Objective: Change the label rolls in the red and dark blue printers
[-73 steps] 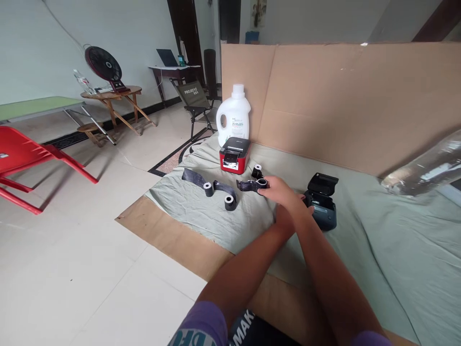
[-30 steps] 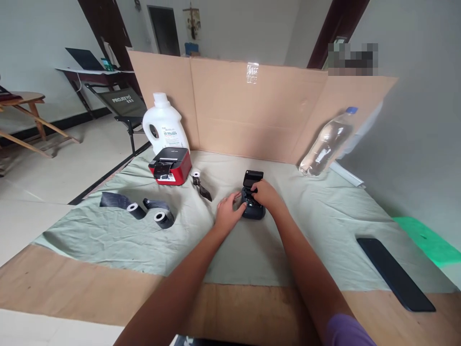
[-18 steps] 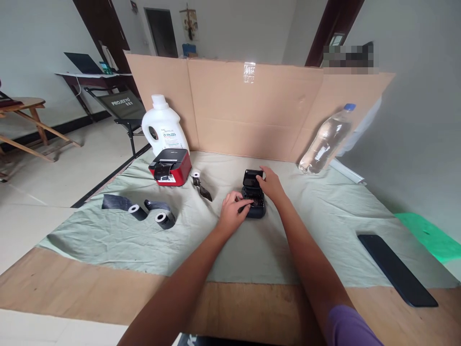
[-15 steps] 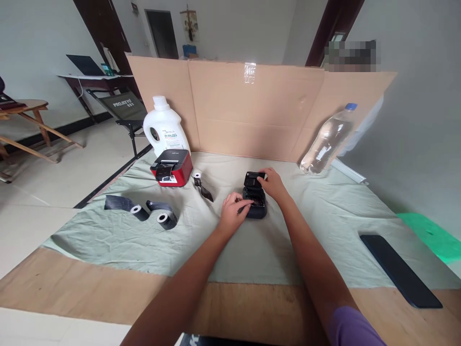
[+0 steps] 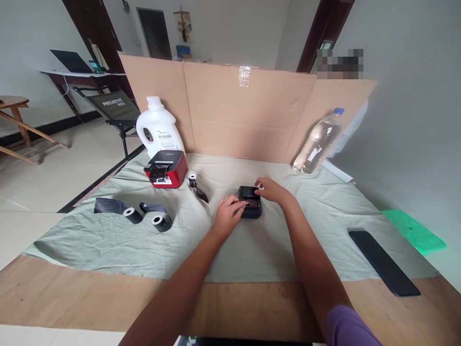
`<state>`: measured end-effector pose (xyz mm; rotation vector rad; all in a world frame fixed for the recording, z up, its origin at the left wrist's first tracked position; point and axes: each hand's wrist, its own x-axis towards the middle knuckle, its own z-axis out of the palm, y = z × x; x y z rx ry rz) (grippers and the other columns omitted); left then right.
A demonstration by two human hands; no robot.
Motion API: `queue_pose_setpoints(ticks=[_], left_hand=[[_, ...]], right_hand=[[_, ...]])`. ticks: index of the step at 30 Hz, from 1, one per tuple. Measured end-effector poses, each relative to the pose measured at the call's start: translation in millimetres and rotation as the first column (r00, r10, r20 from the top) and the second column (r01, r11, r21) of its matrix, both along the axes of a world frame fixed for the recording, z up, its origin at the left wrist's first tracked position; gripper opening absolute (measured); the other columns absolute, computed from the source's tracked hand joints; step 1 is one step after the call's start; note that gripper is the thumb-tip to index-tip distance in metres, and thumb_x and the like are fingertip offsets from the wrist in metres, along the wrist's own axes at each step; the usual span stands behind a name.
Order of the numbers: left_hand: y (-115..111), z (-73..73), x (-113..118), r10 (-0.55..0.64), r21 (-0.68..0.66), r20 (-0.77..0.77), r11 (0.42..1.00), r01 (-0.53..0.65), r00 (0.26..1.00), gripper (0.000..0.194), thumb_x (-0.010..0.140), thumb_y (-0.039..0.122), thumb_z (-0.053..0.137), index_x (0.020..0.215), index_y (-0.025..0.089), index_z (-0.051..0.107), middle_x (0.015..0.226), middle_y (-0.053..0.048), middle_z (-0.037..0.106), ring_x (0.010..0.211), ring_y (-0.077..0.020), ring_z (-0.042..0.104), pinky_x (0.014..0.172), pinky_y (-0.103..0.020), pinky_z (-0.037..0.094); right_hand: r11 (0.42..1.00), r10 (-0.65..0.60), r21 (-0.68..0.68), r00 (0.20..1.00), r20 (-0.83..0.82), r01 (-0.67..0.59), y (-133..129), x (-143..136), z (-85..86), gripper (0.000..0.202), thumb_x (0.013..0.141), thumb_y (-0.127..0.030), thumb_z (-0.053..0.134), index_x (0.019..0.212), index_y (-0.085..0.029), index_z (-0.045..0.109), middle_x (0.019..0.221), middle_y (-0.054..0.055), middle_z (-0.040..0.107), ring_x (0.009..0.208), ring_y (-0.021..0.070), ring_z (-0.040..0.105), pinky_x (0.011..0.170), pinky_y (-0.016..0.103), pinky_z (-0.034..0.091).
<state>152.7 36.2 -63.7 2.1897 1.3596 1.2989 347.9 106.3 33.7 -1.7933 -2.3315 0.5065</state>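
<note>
A small black portable printer (image 5: 250,210) sits on the cloth between my hands. Its lid (image 5: 249,192) is lowered partway, with dark paper showing at the front opening. My left hand (image 5: 228,214) rests at the printer's front left side, fingers pinched on a dark strip (image 5: 235,212) that looks like the paper's end. At the lid's right edge, my right hand (image 5: 271,189) has its thumb close against the lid and its index finger raised apart from it. The paper roll inside is mostly hidden.
Left of the printer lie black paper rolls (image 5: 161,222), a small roll with a trailing strip (image 5: 198,188), and a red and black printer (image 5: 167,169). Behind stand a white jug (image 5: 160,127), a clear bottle (image 5: 319,142) and a cardboard screen (image 5: 248,115). A phone (image 5: 383,262) lies right.
The printer's lid has swung down from upright to partly closed, with my right hand at its edge. My left hand stays at the front. The whole view has shifted slightly.
</note>
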Motion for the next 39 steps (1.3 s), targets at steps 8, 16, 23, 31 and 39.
queue_pose_setpoints(ticks=[8,16,23,31,39], left_hand=[[5.3,6.4,-2.1,-0.039,-0.237,-0.028,0.971,0.031,0.999,0.073,0.092,0.011,0.037,0.161,0.021,0.016,0.144,-0.005,0.058,0.125,-0.0233,0.055,0.109,-0.040,0.041],[8.8,0.3,2.7,0.015,-0.282,0.022,0.959,-0.008,1.000,0.064,0.096,0.024,0.043,0.157,0.019,0.028,0.146,-0.010,0.056,0.131,-0.0264,0.055,0.112,-0.044,0.041],[8.3,-1.3,11.3,-0.050,-0.383,0.101,0.920,0.085,0.994,0.067,0.092,0.038,0.056,0.152,0.015,0.038,0.142,-0.015,0.058,0.131,-0.0287,0.056,0.111,-0.046,0.043],[13.9,0.5,45.7,-0.169,-0.317,0.168,0.923,0.216,0.971,0.043,0.093,0.028,0.050,0.135,0.028,0.060,0.139,-0.002,0.061,0.127,-0.0205,0.058,0.111,-0.036,0.045],[50.5,30.0,151.0,-0.322,-0.216,0.116,0.915,0.340,0.940,0.049,0.093,0.028,0.053,0.142,0.022,0.056,0.151,-0.009,0.050,0.135,-0.0255,0.052,0.115,-0.041,0.041]], right_hand=[[0.979,-0.141,-0.169,0.976,-0.166,0.113,14.7,6.6,-27.1,0.037,0.085,-0.023,0.065,0.122,-0.018,0.062,0.109,0.009,0.069,0.089,0.0177,0.065,0.082,0.029,0.050],[0.971,-0.212,-0.035,0.795,-0.568,0.235,-31.6,10.2,-66.6,0.039,0.089,-0.027,0.053,0.126,-0.018,0.062,0.121,0.012,0.069,0.099,0.0210,0.067,0.092,0.038,0.053],[0.962,-0.043,0.181,0.767,-0.640,0.206,-89.0,-2.7,-117.6,0.081,0.075,-0.030,0.067,0.152,-0.024,0.039,0.151,0.013,0.048,0.141,0.0332,0.043,0.118,0.055,0.032],[0.943,-0.034,0.259,0.834,-0.550,0.209,-86.4,18.4,-104.2,0.085,0.078,-0.031,0.067,0.155,-0.017,0.031,0.158,0.018,0.036,0.147,0.0357,0.032,0.121,0.057,0.025],[0.794,-0.196,0.379,0.790,-0.582,0.476,-62.9,97.5,-86.9,0.092,0.069,-0.038,0.074,0.148,-0.012,0.033,0.146,0.023,0.043,0.138,0.0371,0.040,0.114,0.052,0.036]])
